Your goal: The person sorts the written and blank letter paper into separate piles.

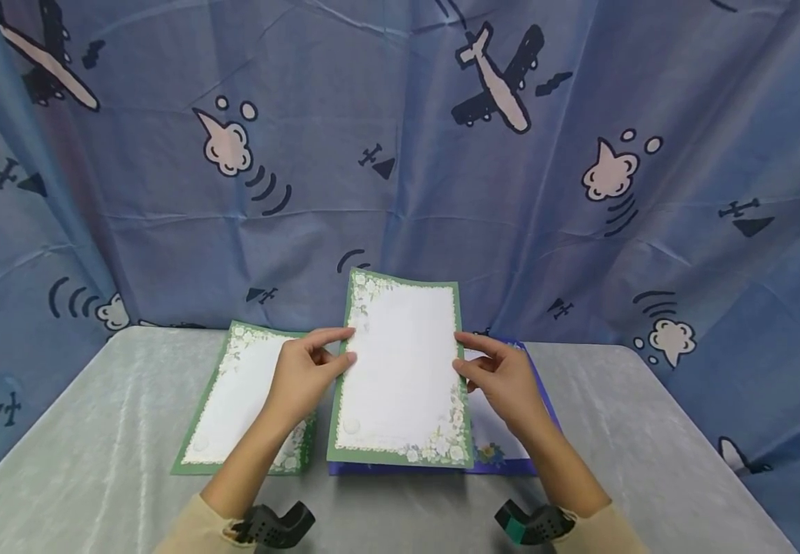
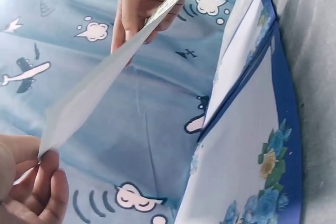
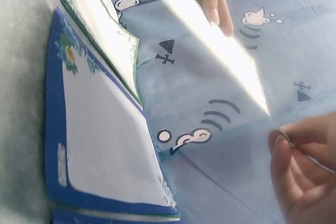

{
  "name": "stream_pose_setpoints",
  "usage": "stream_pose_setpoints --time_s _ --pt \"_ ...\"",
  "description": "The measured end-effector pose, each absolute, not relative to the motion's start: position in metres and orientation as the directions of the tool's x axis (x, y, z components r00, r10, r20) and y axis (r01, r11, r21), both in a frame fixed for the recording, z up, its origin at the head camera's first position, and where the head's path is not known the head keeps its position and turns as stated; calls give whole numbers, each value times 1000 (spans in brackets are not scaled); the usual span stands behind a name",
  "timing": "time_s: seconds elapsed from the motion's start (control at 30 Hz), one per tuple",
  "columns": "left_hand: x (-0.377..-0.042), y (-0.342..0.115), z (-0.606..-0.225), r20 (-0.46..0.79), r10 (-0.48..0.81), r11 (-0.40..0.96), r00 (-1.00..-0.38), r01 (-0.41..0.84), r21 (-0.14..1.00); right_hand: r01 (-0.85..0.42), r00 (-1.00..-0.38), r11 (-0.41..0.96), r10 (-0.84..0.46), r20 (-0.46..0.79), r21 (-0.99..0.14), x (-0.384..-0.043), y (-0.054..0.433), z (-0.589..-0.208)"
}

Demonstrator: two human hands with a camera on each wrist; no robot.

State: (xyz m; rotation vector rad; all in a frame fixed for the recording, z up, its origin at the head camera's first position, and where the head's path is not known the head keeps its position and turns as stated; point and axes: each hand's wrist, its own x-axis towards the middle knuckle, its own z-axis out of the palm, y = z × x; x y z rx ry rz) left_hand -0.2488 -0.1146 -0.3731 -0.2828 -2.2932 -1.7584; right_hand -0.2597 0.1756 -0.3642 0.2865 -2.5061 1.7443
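A sheet of paper with a green border and white flowers (image 1: 403, 362) is held up, its face toward the head camera. My left hand (image 1: 306, 373) pinches its left edge between thumb and fingers. On the opposite edge my right hand (image 1: 507, 377) does the same at about equal height. Seen nearly edge-on in the left wrist view, the sheet (image 2: 100, 82) bows slightly between both hands. Behind and below it lies blue-bordered paper (image 1: 504, 423) with flowers in its corner, partly hidden by the raised sheet and the right hand.
More green-bordered paper (image 1: 244, 392) lies on the left of the grey cloth-covered table (image 1: 109, 431), partly behind the left forearm. A blue curtain (image 1: 317, 154) with airplane prints hangs right behind the table's far edge. Black wrist cameras (image 1: 275, 525) sit on both wrists.
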Motion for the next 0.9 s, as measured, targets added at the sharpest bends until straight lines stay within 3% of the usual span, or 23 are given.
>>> stream_pose_setpoints --time_s 0.3,0.57,0.9 --pt "-249 -125 -358 343 -4 336 -939 322 885 -207 -977 316 -110 181 -926 -260 162 -344" --pt "-242 -153 -339 385 -50 428 -922 328 842 -282 -953 268 -188 237 -921 -267 135 -329" --pt "-238 -185 -328 363 -50 499 -930 291 816 -281 -949 352 -240 204 -893 -264 103 -319"
